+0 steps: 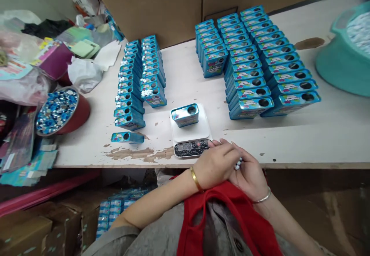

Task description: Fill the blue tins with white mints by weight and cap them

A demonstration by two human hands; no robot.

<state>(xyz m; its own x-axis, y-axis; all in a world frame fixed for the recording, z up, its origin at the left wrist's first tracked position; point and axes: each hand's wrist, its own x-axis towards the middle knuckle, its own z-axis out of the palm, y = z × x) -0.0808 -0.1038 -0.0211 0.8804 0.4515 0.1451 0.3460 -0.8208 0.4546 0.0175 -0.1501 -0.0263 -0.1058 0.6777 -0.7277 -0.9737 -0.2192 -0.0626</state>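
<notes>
A blue tin [185, 116] with a round hole in its top stands on a white kitchen scale [190, 130], whose display is lit. Just to the right of the scale's front, my right hand [250, 173] is cupped palm up around several small white candies [238, 164]. My left hand [218, 159] lies over that palm, its fingers curled down at the candies. The left fingertips are partly hidden, so what they pinch does not show. Neither hand touches the tin.
Rows of blue tins with dark holes [248, 71] stand right, and tins topped with white candies [150, 94] stand left. One tin [127, 137] sits apart near the front edge. A red bowl of blue-and-silver wrapped pieces [82, 111] is left, a teal tub [341, 65] right.
</notes>
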